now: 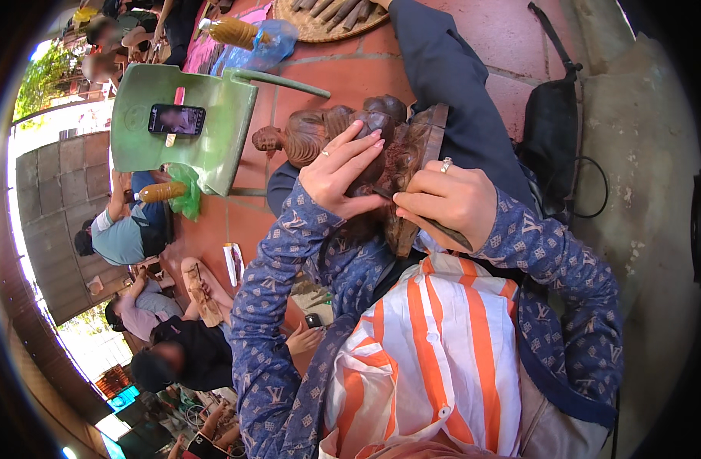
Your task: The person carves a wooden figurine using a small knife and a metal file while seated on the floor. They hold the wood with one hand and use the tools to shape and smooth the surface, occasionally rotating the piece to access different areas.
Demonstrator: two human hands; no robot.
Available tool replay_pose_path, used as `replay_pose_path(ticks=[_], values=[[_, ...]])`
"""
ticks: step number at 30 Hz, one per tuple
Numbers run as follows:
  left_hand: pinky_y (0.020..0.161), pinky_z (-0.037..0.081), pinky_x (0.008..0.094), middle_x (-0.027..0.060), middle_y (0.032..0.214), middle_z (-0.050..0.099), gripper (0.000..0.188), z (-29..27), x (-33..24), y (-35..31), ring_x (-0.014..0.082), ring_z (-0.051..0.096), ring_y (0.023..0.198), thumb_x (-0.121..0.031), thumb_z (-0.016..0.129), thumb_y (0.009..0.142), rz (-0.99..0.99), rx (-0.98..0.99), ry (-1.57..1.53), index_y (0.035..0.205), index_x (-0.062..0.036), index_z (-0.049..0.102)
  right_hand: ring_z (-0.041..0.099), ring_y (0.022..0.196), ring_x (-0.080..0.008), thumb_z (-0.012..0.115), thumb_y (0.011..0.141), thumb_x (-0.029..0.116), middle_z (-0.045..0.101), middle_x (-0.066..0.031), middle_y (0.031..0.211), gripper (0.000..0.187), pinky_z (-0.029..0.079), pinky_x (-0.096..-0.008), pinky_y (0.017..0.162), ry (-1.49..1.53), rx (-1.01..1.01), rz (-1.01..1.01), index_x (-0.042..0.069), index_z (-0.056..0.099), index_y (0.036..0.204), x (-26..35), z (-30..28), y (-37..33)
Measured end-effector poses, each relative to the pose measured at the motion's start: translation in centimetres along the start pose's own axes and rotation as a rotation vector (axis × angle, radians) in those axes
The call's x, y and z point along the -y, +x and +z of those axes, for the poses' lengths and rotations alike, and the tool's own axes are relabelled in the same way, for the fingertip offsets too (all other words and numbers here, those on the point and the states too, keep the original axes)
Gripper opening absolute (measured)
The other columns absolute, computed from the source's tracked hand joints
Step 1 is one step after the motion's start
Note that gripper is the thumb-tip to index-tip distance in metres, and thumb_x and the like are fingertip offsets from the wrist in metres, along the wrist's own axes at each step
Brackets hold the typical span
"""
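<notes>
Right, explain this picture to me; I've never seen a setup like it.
No machine here: this is bare-handed work. The single picture comes from a fisheye camera worn on the head, looking down, so straight edges bend near the rim. The left hand rests on a dark brown carved wooden sculpture, whose small head points to the picture's left. The right hand grips a slim dark tool. On the red tiled floor are a green plastic chair bearing a black phone, and a round woven tray of brown stick-like pieces.
</notes>
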State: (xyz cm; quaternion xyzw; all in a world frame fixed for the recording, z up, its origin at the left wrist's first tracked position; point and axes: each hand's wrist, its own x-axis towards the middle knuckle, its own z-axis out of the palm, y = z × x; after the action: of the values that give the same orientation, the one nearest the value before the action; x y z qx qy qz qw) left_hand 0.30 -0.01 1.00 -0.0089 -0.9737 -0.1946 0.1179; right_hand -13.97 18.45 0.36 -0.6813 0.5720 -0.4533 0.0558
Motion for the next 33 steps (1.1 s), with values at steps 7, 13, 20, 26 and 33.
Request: replay_pose_path(ticks=[7,13,20,26,33], values=[[0.092,0.048,0.0374,0.0083,0.11,0.065,0.049,0.7,0.2,-0.1,0.0292,0.056,0.113,-0.015,0.08,0.058,-0.029,-0.076,0.038,0.103,-0.0026,0.066,0.058,0.071,-0.0195,0.069,0.072,0.014,0.055,-0.0043,0.077,0.018,0.048,-0.0298,0.054,-0.127,-0.018,-0.033,0.005,0.063,0.086,0.0,-0.4,0.5],[0.094,0.046,0.0377,0.0084,0.116,0.063,0.051,-0.2,0.9,-0.2,0.0284,0.054,0.117,-0.02,0.077,0.063,0.038,0.004,0.005,0.11,-0.0043,0.065,0.058,0.07,-0.0211,0.069,0.072,0.008,0.056,-0.0062,0.077,0.015,0.048,-0.0302,0.055,-0.036,0.023,-0.024,0.002,0.064,0.085,0.9,-0.2,1.2],[0.095,0.046,0.0376,0.013,0.118,0.061,0.058,1.1,1.8,-0.3,0.0308,0.054,0.117,-0.02,0.08,0.063,-0.011,-0.086,-0.062,0.114,-0.001,0.061,0.057,0.064,-0.0208,0.069,0.071,0.006,0.053,-0.008,0.074,0.021,0.047,-0.0301,0.051,-0.201,0.005,-0.07,-0.003,0.064,0.089,2.2,-2.4,2.5],[0.1,0.043,0.0396,0.0134,0.124,0.058,0.069,0.4,0.8,-1.1,0.0336,0.048,0.124,-0.023,0.083,0.06,0.002,-0.098,-0.148,0.12,-0.0001,0.057,0.058,0.069,-0.0221,0.069,0.074,0.009,0.054,-0.0075,0.076,0.017,0.048,-0.0309,0.056,-0.04,0.114,0.006,0.001,0.064,0.089,1.9,-1.3,2.2],[0.093,0.047,0.0377,0.0082,0.112,0.064,0.049,1.5,0.7,-0.7,0.031,0.054,0.115,-0.02,0.078,0.063,0.005,-0.133,0.002,0.107,-0.0027,0.065,0.058,0.065,-0.0226,0.069,0.073,0.007,0.056,-0.0082,0.076,0.018,0.048,-0.0314,0.055,-0.107,0.049,-0.002,0.0,0.065,0.089,1.4,-0.9,2.0]])
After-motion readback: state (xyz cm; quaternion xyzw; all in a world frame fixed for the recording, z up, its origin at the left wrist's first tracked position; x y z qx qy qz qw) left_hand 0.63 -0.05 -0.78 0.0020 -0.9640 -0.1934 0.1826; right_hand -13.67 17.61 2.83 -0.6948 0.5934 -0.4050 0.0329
